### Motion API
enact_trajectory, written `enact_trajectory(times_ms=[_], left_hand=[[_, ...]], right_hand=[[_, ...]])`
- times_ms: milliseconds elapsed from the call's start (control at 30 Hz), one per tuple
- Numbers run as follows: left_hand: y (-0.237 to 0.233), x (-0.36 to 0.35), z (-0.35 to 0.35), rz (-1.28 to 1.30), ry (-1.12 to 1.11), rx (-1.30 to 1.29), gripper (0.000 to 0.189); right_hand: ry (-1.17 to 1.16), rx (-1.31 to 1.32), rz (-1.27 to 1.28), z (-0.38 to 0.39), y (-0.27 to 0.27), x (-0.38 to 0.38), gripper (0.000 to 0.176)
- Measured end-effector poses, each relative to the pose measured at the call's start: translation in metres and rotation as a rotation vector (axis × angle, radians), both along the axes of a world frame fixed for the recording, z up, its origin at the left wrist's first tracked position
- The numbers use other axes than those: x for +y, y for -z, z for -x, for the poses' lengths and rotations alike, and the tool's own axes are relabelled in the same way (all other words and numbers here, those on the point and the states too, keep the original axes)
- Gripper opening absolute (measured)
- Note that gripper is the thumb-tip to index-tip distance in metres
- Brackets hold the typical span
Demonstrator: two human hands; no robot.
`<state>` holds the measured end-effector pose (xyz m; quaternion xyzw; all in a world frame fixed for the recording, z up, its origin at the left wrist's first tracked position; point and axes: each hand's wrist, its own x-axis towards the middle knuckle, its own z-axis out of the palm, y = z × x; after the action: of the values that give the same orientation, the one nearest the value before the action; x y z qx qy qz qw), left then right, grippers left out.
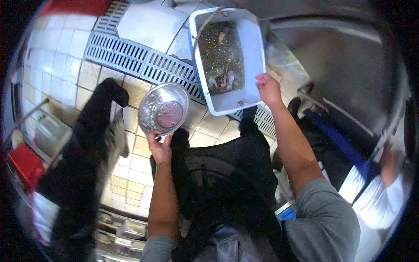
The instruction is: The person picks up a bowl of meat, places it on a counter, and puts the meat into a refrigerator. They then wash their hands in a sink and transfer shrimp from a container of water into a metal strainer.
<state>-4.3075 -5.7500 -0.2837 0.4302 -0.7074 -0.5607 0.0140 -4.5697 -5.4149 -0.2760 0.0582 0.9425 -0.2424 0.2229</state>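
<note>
My left hand (160, 149) grips the near rim of a shiny metal colander (168, 111), with the thumb over its edge. The colander is tilted, and its perforated bowl shows nothing inside. My right hand (268, 89) is closed on the right rim of a white bin (252, 56) with a blue outer side. Murky brown liquid with scraps (224, 81) floating in it lies toward the bin's left side. A cord-like handle crosses the bin's upper left corner. The colander is apart from the bin, to its lower left.
A slotted floor drain (118, 52) runs across the tiled floor, partly behind the bin. One person in dark trousers (83, 144) stands at left; another in a white sleeve (379, 203) is at right. A large dark metal surface (336, 65) fills the upper right.
</note>
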Motion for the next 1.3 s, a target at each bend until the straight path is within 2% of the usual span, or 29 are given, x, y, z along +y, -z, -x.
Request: enact_trajectory(times_ms=[33,133,167,200,233,300,333,367,433,500,600,667,700,733,833,867,900,967,1000,1033,1067,1100,1200,1300], left_hand=[[-0.015,-0.006,0.005,-0.038,0.031,0.000,0.033],[-0.061,-0.031,0.023,0.162,0.263,-0.047,0.032],[-0.069,-0.038,0.033,0.245,0.363,-0.050,0.032],[-0.068,-0.045,0.036,0.158,0.310,-0.085,0.031],[-0.071,-0.056,0.041,0.318,0.454,-0.049,0.032],[-0.087,-0.063,0.061,0.166,0.387,-0.099,0.034],[-0.088,-0.071,0.068,0.362,0.531,-0.090,0.034],[-0.089,-0.072,0.078,0.370,0.563,-0.070,0.034],[-0.089,-0.077,0.091,0.174,0.498,-0.059,0.033],[-0.088,-0.082,0.102,0.144,0.561,-0.093,0.032],[-0.084,-0.088,0.126,0.112,0.709,-0.059,0.032],[-0.072,-0.096,0.142,0.157,0.883,0.079,0.033],[-0.065,-0.104,0.153,0.175,0.959,0.153,0.034],[-0.069,-0.115,0.166,0.106,1.011,0.001,0.035],[-0.067,-0.143,0.206,0.086,1.130,-0.017,0.035],[-0.055,-0.156,0.219,-0.022,1.115,-0.049,0.034],[-0.048,-0.168,0.228,-0.025,1.136,-0.045,0.034],[-0.066,-0.175,0.252,0.057,1.112,0.014,0.033],[-0.054,-0.184,0.258,0.145,1.132,0.010,0.031],[-0.027,-0.199,0.260,0.152,1.125,-0.004,0.031],[-0.002,-0.199,0.269,0.097,1.095,0.058,0.031],[0.004,-0.202,0.274,0.042,1.063,0.104,0.031],[0.021,-0.207,0.274,-0.033,0.997,0.052,0.031],[0.030,-0.206,0.281,-0.127,0.931,-0.031,0.032]], right_hand=[[0.042,0.002,0.009,-0.018,-0.018,0.008,0.020],[0.243,-0.097,0.092,-0.065,-0.042,0.018,0.016],[0.273,-0.117,0.100,-0.071,-0.041,0.014,0.015],[0.310,-0.122,0.106,-0.077,-0.034,0.007,0.013],[0.335,-0.146,0.122,-0.079,-0.033,-0.005,0.015],[0.270,-0.107,0.208,-0.094,0.001,-0.009,0.018],[0.310,-0.113,0.214,-0.103,-0.004,-0.018,0.018],[0.333,-0.163,0.212,-0.098,-0.007,-0.027,0.018],[0.403,-0.202,0.208,-0.093,-0.012,-0.039,0.018],[0.351,-0.227,0.204,-0.095,-0.017,-0.049,0.017],[0.386,-0.192,0.145,-0.109,-0.010,-0.051,0.017],[0.397,-0.123,0.151,-0.114,-0.012,-0.055,0.017],[0.427,-0.200,0.069,-0.111,-0.017,-0.059,0.018],[0.520,-0.159,0.099,-0.114,-0.013,-0.065,0.018],[0.695,-0.115,0.112,-0.116,0.002,-0.095,0.018],[0.756,-0.114,0.091,-0.116,0.008,-0.104,0.018],[0.777,-0.109,0.088,-0.114,0.016,-0.111,0.018],[0.795,-0.223,0.097,-0.105,0.029,-0.130,0.020],[0.674,-0.222,-0.016,-0.100,0.045,-0.135,0.021],[0.711,-0.291,-0.029,-0.087,0.051,-0.140,0.022],[0.661,-0.299,-0.131,-0.076,0.081,-0.140,0.022],[0.606,-0.321,-0.229,-0.069,0.094,-0.140,0.023],[0.488,-0.330,-0.377,-0.063,0.142,-0.123,0.026],[0.582,-0.405,-0.334,-0.051,0.180,-0.102,0.027]])
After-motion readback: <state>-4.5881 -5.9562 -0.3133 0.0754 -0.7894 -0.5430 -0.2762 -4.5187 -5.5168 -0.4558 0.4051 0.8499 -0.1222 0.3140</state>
